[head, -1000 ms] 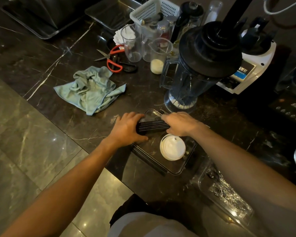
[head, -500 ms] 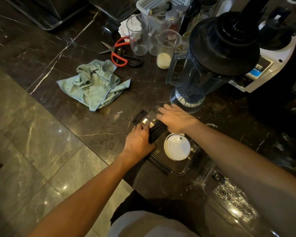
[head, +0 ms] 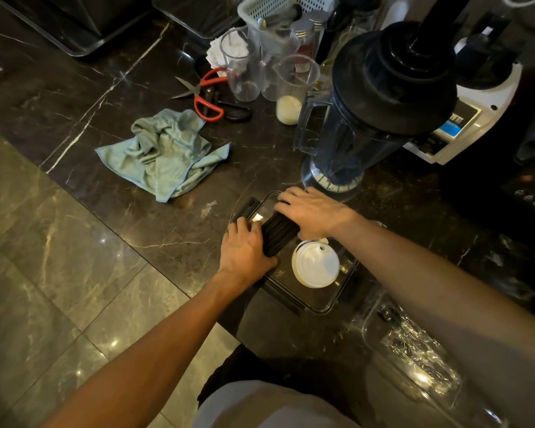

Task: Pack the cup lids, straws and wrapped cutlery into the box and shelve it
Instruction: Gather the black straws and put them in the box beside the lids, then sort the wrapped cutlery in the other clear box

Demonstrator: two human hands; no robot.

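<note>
A clear plastic box (head: 328,305) lies near the front edge of the dark marble counter. Inside it sits a stack of white cup lids (head: 315,263) at the right. A bundle of black straws (head: 279,233) lies slanted across the box's left part. My left hand (head: 247,253) grips the bundle's near end and my right hand (head: 311,213) presses on its far end. A second clear container (head: 414,355) with shiny wrapped items stands at the lower right, partly hidden by my right arm.
A blender jug (head: 371,100) stands just behind the box. Left of it are measuring cups (head: 291,88), red-handled scissors (head: 207,97) and a crumpled green cloth (head: 167,151). A white basket (head: 278,7) sits at the back. The counter edge (head: 179,285) drops to a tiled floor.
The straw bundle has turned from crosswise to slanted along the box. My left hand slid toward the near end and my right hand toward the far corner. The camera shifted slightly.
</note>
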